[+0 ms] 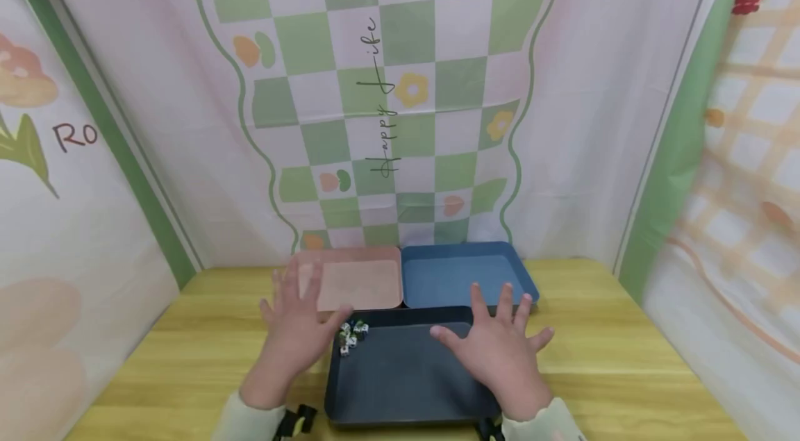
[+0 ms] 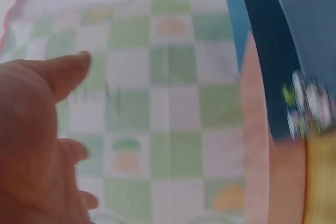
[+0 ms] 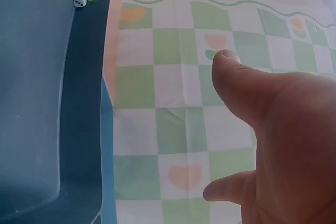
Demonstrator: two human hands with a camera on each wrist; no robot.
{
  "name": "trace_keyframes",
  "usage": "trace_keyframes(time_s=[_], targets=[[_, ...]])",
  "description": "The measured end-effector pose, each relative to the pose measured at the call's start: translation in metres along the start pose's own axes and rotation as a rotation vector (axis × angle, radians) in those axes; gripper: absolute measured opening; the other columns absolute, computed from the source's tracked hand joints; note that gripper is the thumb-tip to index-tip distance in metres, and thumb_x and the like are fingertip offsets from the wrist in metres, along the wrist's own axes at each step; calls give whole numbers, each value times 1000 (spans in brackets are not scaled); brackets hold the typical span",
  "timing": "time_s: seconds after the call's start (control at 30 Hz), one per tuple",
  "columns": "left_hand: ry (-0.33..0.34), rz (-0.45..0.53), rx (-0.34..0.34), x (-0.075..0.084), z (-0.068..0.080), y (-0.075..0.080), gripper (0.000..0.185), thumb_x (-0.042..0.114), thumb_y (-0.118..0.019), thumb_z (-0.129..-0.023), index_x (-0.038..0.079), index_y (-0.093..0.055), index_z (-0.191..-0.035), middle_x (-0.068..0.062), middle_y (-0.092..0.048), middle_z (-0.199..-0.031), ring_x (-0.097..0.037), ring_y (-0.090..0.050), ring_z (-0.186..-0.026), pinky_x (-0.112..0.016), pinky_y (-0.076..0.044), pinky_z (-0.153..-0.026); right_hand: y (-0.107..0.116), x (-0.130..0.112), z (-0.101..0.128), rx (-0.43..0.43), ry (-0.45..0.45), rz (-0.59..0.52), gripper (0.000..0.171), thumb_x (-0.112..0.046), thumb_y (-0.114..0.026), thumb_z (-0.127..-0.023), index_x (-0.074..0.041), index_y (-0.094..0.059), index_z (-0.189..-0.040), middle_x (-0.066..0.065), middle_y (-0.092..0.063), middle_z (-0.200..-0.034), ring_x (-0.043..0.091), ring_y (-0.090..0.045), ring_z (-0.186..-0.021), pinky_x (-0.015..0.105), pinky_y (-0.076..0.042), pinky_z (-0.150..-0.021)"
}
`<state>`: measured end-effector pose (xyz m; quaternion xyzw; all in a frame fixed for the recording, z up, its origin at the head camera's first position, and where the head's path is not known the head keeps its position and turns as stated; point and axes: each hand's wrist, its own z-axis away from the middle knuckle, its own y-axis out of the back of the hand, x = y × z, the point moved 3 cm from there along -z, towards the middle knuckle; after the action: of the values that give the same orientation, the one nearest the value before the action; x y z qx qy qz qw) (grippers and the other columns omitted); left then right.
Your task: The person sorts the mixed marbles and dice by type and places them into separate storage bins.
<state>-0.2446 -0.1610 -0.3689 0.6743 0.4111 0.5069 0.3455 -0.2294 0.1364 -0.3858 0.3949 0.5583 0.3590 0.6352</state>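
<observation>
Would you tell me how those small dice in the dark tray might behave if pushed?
The dice look small and light, so they would probably slide and tumble. Clustered in the dark tray corner, its rim should likely stop them scattering.

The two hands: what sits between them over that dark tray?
In the head view, a small cluster of dice in the dark tray's corner near the left hand; otherwise bare tray up to the right hand.

Light yellow wood-grain desk (image 1: 625,358). Pale pink fabric backdrop (image 1: 594,114) behind it, with a green-and-white checkered centre panel (image 1: 400,80) bearing script lettering. Floral printed side curtains: left (image 1: 62,219), right (image 1: 737,184). Lighting soft and even.
</observation>
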Motion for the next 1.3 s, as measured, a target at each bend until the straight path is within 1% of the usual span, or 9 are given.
trace_keyframes(time_s=[0.13, 0.2, 0.3, 0.4, 0.57, 0.7, 0.9, 1.03, 1.3], targets=[[12, 162, 79, -41, -9, 9, 100, 60, -60, -92, 12, -7, -161, -22, 16, -162, -48, 17, -144, -78, 5, -103, 0, -1, 1, -2, 3, 3, 133, -99, -37, -63, -10, -20, -160, 37, 11, -156, 61, 21, -135, 84, 20, -85], [24, 282, 107, -62, -13, 11, 100, 53, -66, -92, 12, -7, -161, -21, 16, -162, -48, 15, -144, -77, 1, -105, 0, -1, 1, -9, 0, 4, 133, -99, -37, -63, -10, -20, -160, 37, 11, -156, 61, 22, -135, 84, 20, -85], [80, 454, 92, -92, -17, 9, 101, 47, -68, -92, 19, 0, -162, -15, 22, -162, -48, 14, -145, -76, -5, -106, -1, -1, 2, -14, -2, 6, 132, -99, -37, -63, -10, -19, -160, 36, 12, -156, 60, 23, -136, 84, 20, -86], [178, 559, 25, -118, -19, 1, 101, 48, -67, -94, 28, 6, -160, -12, 28, -160, -49, 14, -144, -77, -8, -105, -1, -2, 2, -12, 3, 7, 132, -99, -36, -64, -10, -19, -160, 36, 12, -156, 59, 24, -136, 84, 19, -86], [270, 517, -102, -149, -21, -16, 97, 51, -63, -95, 23, 2, -161, -20, 30, -158, -60, 8, -140, -78, -8, -103, 0, -3, 2, -3, 14, 10, 131, -99, -35, -65, -10, -20, -160, 37, 12, -156, 59, 24, -135, 84, 19, -86], [262, 433, -168, -164, -24, -26, 95, 54, -62, -95, 15, -6, -162, -31, 23, -157, -66, 1, -136, -77, -11, -103, -1, -3, 2, -8, 10, 7, 131, -99, -36, -65, -9, -20, -160, 37, 12, -156, 59, 24, -135, 84, 19, -85], [247, 417, -236, -177, -31, -37, 87, 56, -58, -96, 18, -17, -161, -30, 18, -159, -62, 4, -138, -78, -7, -103, -1, -3, 3, -9, 7, 10, 131, -98, -37, -65, -9, -21, -159, 37, 12, -157, 59, 23, -136, 84, 19, -86], [243, 394, -254, -182, -36, -42, 84, 60, -54, -96, 17, -22, -160, -32, 14, -159, -63, 1, -138, -78, -7, -102, -1, -4, 5, -1, 14, 12, 130, -98, -37, -66, -9, -22, -159, 36, 11, -157, 59, 23, -136, 84, 19, -86], [219, 336, -209, -192, -44, -50, 71, 56, -46, -102, 12, -34, -156, -38, -6, -156, -62, -11, -138, -76, -9, -104, 0, -6, 7, 15, 27, 8, 129, -97, -38, -66, -8, -26, -158, 36, 9, -157, 58, 22, -137, 84, 18, -87]])
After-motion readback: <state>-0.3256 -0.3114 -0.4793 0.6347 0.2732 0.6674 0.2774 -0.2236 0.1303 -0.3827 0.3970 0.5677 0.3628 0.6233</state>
